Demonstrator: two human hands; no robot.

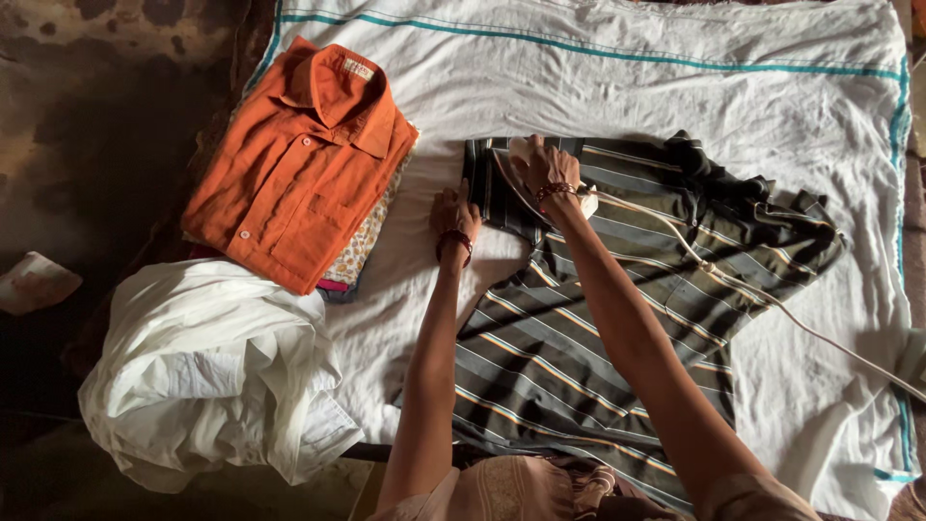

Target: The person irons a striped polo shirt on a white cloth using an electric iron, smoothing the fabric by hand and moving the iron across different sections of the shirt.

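Mid-press, right hand grips iron on striped shirt's sleeve | left hand, fingers flat, pins sleeve edge just beside it | risk: cord trailing behind right hand may snag, rumpling fabric; iron may graze left fingers.

One view only, worn on the head, looking steeply down, almost straight from above, over both forearms onto a white sheet spread across the bench. Close range: arms enter from the bottom edge, left hand and right hand near mid-frame. Sheet fills most of the width; dark floor at far left. No second view to overlap
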